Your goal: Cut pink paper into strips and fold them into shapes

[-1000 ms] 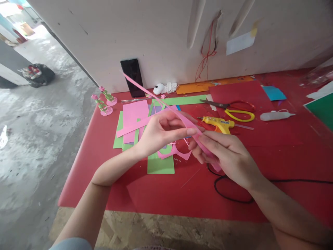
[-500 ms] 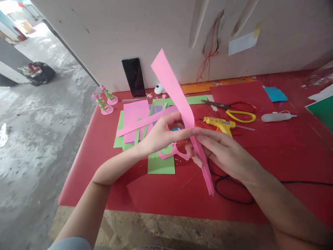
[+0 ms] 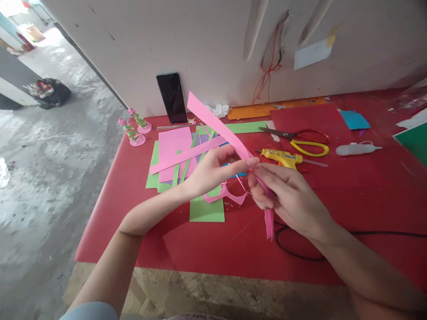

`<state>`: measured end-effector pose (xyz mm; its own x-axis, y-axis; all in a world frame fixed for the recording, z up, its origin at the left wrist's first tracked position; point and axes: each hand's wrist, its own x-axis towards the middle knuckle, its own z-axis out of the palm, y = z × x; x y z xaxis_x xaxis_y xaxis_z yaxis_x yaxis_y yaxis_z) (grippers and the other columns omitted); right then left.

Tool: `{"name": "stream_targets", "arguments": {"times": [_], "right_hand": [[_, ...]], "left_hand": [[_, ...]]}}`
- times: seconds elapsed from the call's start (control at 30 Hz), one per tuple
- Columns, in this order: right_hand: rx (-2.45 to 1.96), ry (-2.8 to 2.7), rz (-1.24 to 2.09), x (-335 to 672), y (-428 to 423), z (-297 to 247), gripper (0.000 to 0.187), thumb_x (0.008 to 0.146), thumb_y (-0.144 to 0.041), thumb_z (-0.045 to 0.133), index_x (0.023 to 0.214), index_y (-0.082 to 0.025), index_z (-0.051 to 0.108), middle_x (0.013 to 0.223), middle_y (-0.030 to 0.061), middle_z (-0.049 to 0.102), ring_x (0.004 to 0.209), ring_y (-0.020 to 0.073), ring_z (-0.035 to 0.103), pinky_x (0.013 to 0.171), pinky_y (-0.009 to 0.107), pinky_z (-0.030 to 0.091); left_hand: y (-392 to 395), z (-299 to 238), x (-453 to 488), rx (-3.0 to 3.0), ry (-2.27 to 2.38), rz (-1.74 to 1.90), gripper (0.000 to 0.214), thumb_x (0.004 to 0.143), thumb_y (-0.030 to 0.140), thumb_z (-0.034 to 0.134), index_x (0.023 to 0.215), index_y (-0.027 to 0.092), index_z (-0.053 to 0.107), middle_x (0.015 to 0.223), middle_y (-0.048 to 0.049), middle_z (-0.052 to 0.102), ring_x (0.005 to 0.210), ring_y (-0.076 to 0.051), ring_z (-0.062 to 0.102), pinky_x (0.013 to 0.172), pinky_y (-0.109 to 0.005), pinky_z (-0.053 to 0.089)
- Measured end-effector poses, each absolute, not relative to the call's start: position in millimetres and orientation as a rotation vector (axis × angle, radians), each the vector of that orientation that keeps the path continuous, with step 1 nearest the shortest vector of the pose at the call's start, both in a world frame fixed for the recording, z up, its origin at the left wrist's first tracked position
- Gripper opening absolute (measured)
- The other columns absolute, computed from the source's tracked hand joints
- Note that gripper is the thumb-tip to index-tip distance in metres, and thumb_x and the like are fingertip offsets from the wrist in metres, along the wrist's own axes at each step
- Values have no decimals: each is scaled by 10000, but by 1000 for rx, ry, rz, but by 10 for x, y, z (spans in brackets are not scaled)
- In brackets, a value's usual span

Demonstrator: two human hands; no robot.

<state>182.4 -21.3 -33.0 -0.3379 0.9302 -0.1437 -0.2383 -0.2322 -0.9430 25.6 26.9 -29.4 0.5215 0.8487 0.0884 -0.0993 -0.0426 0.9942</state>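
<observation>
A: what's on that red-covered counter [image 3: 113, 235]?

B: I'll go off the flat rectangular pink sheet [image 3: 173, 146]. To its right, held up over the counter, is a long, narrow, flat pink strip [image 3: 218, 125], one end slanting up, the other dangling lower down.

A: and the hands?

B: right hand [image 3: 292, 195], well right of the sheet, has its grip wrapped round the strip. Left hand [image 3: 211, 173], nearer the sheet, pinches it just beside, thumb in front, fingers partly hidden.

A: anything else?

B: metal scissors [image 3: 289, 135] with red and yellow handles, way off right. Black rectangular phone [image 3: 171, 98] leaning behind the sheet. Yellow plastic glue gun [image 3: 282, 157], also right.
</observation>
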Motion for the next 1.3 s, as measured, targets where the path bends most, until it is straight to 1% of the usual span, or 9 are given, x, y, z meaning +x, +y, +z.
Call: {"name": "stream_targets", "arguments": {"times": [0.1,0.2,0.37,0.43,0.57,0.77,0.97,1.17,1.3], "right_hand": [[-932,-1071,1786,1820,-206,-308,268,881,-350,607,687,-165,606,436,-46,500,387,46,386,383,187,241],[-854,-1066,1905,1832,-177,-293,224,876,-325,609,731,-156,634,540,-6,618,401,65,488,407,205,347],[-802,-1126,2061,1890,-134,-301,118,881,-252,602,846,-149,649,745,26,696,572,110,634,633,270,523],[-771,-1131,2082,1904,-125,-312,112,879,-247,605,862,-147,654,777,28,691,605,105,631,671,272,517],[-754,-1103,2067,1890,-123,-337,292,918,-387,549,770,-152,641,660,11,626,515,82,512,528,248,425],[-845,-1243,1900,1843,-169,-367,400,944,-456,487,687,-173,606,527,-19,558,453,77,452,416,224,314],[-751,-1127,1990,1833,-186,-326,348,927,-431,523,714,-182,641,468,-30,574,379,70,441,375,213,306],[-742,-1022,2100,1833,-197,-294,329,895,-428,568,688,-189,661,469,-11,619,359,83,483,352,207,324],[-711,-1022,2116,1845,-199,-308,326,910,-425,556,751,-171,684,535,7,661,390,92,549,397,217,400]], "left_hand": [[265,-275,240,1508,776,897,360,787,508,671,731,154,642,692,0,636,649,-84,545,593,-212,436],[257,-266,202,1564,770,882,341,826,495,637,748,163,626,651,17,609,601,-73,531,566,-207,423],[256,-281,146,1582,747,801,316,835,475,637,758,173,582,580,39,548,508,-57,489,516,-193,414],[260,-281,144,1621,751,792,319,827,475,645,750,172,582,603,29,557,516,-59,483,511,-193,412],[260,-279,169,1612,745,809,287,831,440,646,752,171,585,705,18,580,528,-49,455,512,-204,402],[255,-319,180,1579,662,759,313,866,446,601,711,182,538,577,32,545,464,-64,473,467,-222,388],[256,-287,169,1667,756,806,412,892,548,509,748,180,629,679,-9,584,629,-99,498,565,-237,396],[235,-269,175,1633,743,825,440,881,561,519,718,170,638,676,-6,594,629,-88,499,592,-227,406],[237,-247,148,1621,758,844,429,879,560,522,728,179,646,640,1,551,596,-90,469,539,-225,377]]}}
